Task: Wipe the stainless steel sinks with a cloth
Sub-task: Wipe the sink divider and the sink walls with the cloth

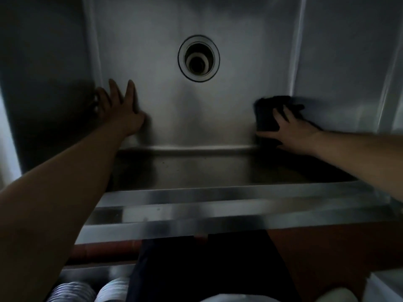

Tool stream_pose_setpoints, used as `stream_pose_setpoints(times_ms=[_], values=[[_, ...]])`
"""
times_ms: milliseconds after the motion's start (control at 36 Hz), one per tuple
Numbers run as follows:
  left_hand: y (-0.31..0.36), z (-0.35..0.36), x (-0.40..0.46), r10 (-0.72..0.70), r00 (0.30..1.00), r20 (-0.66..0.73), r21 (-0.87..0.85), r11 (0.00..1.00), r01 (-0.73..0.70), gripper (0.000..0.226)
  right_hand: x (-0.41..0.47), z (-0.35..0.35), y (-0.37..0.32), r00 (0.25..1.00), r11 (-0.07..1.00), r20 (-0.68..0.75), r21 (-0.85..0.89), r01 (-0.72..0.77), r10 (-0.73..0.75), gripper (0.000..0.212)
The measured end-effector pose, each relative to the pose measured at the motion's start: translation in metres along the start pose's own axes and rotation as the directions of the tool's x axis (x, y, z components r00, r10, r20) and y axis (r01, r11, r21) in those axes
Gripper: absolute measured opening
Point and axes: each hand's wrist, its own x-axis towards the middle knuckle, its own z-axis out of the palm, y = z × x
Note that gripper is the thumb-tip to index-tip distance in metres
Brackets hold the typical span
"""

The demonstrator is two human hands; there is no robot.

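I look down into a deep stainless steel sink (218, 118) in dim light. Its round open drain (198, 58) sits in the middle of the bottom. My right hand (290, 129) presses a dark cloth (267, 115) flat against the bottom at the near right corner, next to the right wall. Empty, my left hand (118, 107) rests with fingers spread on the bottom at the near left corner, touching the left wall.
The sink's front rim (218, 205) runs across the view below my arms. Under it show dark trousers, a reddish floor (327, 253) and pale corrugated hoses (72, 290) at the lower left. A pale object (383, 286) sits at the lower right.
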Motion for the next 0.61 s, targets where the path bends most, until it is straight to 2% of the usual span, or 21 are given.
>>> stream_pose_setpoints(times_ms=[83, 167, 250, 417, 500, 611], values=[[-0.001, 0.002, 0.000, -0.001, 1.000, -0.006, -0.003, 1.000, 0.001, 0.087, -0.001, 0.009, -0.009, 0.995, 0.999, -0.099, -0.042, 0.009, -0.013, 0.074], [0.001, 0.009, 0.002, -0.009, 0.999, -0.042, -0.008, 1.000, 0.008, 0.079, 0.006, 0.013, -0.017, 0.978, 0.998, -0.205, 0.059, -0.017, 0.029, 0.088], [0.001, 0.015, 0.005, -0.003, 0.998, -0.066, -0.002, 1.000, 0.002, 0.075, 0.022, 0.014, -0.029, 0.966, 0.989, -0.249, 0.145, -0.029, 0.065, 0.097], [0.001, 0.022, 0.008, -0.008, 0.995, -0.103, -0.008, 1.000, 0.007, 0.071, 0.060, -0.008, -0.087, 0.922, 0.913, -0.334, 0.404, -0.049, 0.198, 0.093], [0.001, 0.023, 0.009, 0.002, 0.993, -0.121, -0.024, 1.000, -0.004, 0.071, 0.083, -0.037, -0.126, 0.875, 0.770, -0.265, 0.615, -0.171, 0.406, 0.087], [0.003, 0.018, 0.006, 0.000, 0.993, -0.119, -0.033, 0.999, -0.003, 0.072, 0.116, -0.098, -0.173, 0.770, 0.472, -0.060, 0.819, -0.326, 0.635, 0.087]])
